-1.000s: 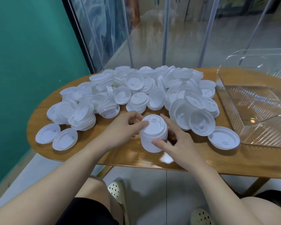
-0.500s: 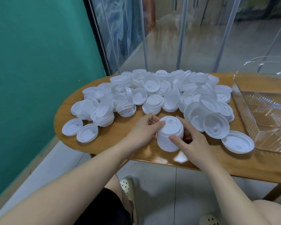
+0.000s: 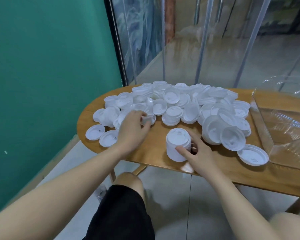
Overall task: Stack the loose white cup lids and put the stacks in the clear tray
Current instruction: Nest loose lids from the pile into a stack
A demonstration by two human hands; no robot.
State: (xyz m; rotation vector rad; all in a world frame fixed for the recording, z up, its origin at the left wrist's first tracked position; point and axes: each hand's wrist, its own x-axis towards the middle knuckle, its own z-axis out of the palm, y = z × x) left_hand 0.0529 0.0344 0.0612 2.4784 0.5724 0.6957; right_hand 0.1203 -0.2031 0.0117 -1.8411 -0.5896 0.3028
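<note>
I see the right hand (image 3: 200,154) curled round the upright stack of lids (image 3: 178,146) on the table (image 3: 163,158), near the front edge, just left of the clear tray (image 3: 284,134), while the left hand (image 3: 134,129) pinches a small lid stack (image 3: 148,118) at the heap of loose lids (image 3: 189,104) behind it.

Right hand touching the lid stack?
Touching. Head view: the right hand grips the lid stack, thumb lying across its near side, fingers curled behind it.

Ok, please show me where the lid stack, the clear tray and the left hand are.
lid stack (image 3: 177,141), head view, top lid.
clear tray (image 3: 260,122), head view, near left wall.
left hand (image 3: 133,130), head view, back of hand.
</note>
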